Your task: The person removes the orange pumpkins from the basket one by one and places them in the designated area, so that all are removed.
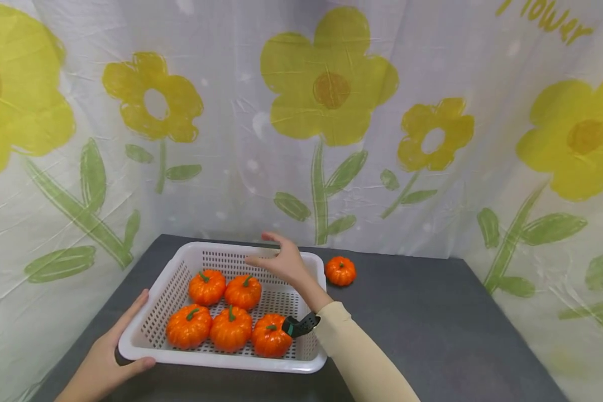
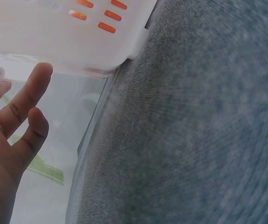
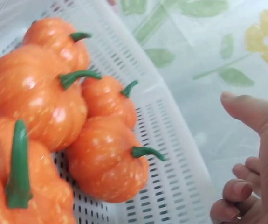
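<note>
A white perforated plastic basket [image 1: 221,364] holds several small orange pumpkins [image 1: 188,326] with green stems. My left hand [image 1: 108,349] is at its left front corner, thumb along the front side and fingers stretched along the left side. In the left wrist view the fingers [image 2: 31,91] look extended beside the basket wall [image 2: 54,42]; firm contact is hard to tell. My right hand [image 1: 283,261] hovers above the basket's back right part, thumb and fingers spread, holding nothing. One more pumpkin [image 1: 340,271] sits on the table outside, by the basket's back right corner.
The dark grey table [image 1: 422,324] extends to the right of the basket. A white curtain [image 1: 231,184] with painted yellow flowers hangs behind the table and along both sides. A black band [image 1: 301,325] is on the right wrist.
</note>
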A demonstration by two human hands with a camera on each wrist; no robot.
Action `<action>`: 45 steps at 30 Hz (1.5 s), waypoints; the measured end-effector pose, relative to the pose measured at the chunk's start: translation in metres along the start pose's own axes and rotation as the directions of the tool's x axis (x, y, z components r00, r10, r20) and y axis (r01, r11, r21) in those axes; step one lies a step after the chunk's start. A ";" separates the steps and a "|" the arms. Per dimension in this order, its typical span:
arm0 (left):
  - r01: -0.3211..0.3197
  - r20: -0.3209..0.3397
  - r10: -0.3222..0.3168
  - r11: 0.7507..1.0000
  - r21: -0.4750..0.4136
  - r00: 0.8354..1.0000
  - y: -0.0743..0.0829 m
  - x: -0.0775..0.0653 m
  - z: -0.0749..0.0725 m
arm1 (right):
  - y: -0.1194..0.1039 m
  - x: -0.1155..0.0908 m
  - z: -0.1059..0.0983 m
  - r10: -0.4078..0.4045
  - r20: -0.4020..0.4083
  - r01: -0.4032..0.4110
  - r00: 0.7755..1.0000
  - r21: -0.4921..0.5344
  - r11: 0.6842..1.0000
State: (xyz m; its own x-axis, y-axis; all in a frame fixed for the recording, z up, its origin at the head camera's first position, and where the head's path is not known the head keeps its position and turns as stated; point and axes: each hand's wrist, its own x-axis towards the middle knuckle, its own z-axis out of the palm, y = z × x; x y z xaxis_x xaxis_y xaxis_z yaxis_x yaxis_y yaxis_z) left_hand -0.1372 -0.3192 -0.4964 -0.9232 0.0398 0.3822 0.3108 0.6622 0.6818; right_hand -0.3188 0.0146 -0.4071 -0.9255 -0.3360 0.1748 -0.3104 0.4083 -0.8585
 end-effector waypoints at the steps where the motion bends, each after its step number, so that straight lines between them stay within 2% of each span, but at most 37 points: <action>1: 0.003 0.002 -0.003 1.000 0.003 1.000 0.000 0.000 0.000 | 0.001 0.000 0.002 -0.003 0.010 0.003 1.000 -0.025 1.000; 7: 0.025 0.015 -0.025 0.999 0.027 1.000 -0.003 0.002 -0.001 | 0.005 -0.002 0.010 0.009 0.121 0.001 0.993 -0.087 0.996; 10: 0.030 0.020 -0.030 0.999 0.028 0.999 -0.004 0.003 0.000 | 0.006 -0.003 0.011 0.006 0.151 0.009 0.988 -0.099 0.995; 13: 0.026 0.026 -0.027 1.000 0.016 0.999 -0.003 0.002 0.001 | 0.009 -0.003 0.011 0.021 0.190 0.010 0.982 -0.159 0.987; 18: 0.015 0.024 -0.014 1.000 -0.014 1.000 -0.004 0.001 0.002 | 0.011 -0.005 0.011 0.103 0.306 -0.008 0.946 -0.295 0.955; 23: 0.015 0.018 -0.015 1.000 -0.015 1.000 -0.004 0.001 0.003 | 0.013 -0.005 0.012 0.157 0.362 -0.024 0.919 -0.346 0.938; 27: 0.005 0.017 -0.005 1.000 -0.017 1.000 -0.004 -0.001 0.002 | 0.013 -0.005 0.015 0.165 0.382 -0.012 0.909 -0.373 0.928; 31: -0.001 0.016 0.001 1.000 -0.015 1.000 -0.005 -0.001 0.002 | 0.014 -0.004 0.020 0.172 0.372 -0.011 0.912 -0.397 0.918; 40: 0.022 0.030 -0.023 0.999 0.032 0.999 -0.009 0.001 0.000 | 0.012 -0.007 0.026 0.202 0.344 -0.061 0.917 -0.379 0.923; 45: 0.022 0.032 -0.023 0.999 0.043 0.999 -0.010 0.003 0.001 | 0.015 -0.003 0.025 0.193 0.345 -0.049 0.918 -0.384 0.922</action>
State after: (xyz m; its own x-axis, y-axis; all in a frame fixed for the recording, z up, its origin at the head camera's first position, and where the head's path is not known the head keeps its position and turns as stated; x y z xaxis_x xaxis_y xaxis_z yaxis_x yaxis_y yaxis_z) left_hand -0.1431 -0.3253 -0.5025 -0.9370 0.0485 0.3460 0.2807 0.6944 0.6626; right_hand -0.3148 0.0005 -0.4326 -0.8349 -0.5229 -0.1716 -0.3240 0.7190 -0.6148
